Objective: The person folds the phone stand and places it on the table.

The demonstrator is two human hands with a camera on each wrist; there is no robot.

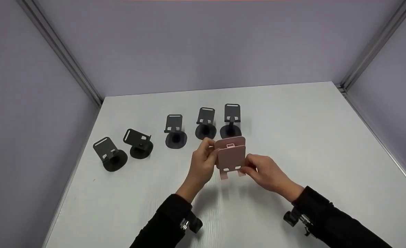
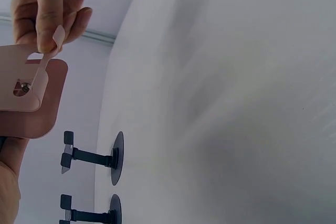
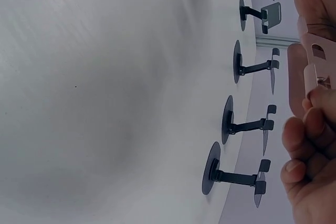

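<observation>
Pink metal phone stand (image 1: 231, 156) being held above the white counter (image 1: 292, 137), folded plates close together, pinched on one edge by the left hand (image 1: 203, 163) and on the other by the right hand (image 1: 264, 172). Judging by the hinged plates, probably unfolding it into shape. Next likely calling for a firm grip on one plate while swinging the other open, then setting it down. Standing behind in a loose row: five black stands (image 1: 176, 132), already opened, on round bases. Surrounding the counter: lilac-grey walls (image 1: 206, 44) with metal corner rails (image 1: 65, 55).
</observation>
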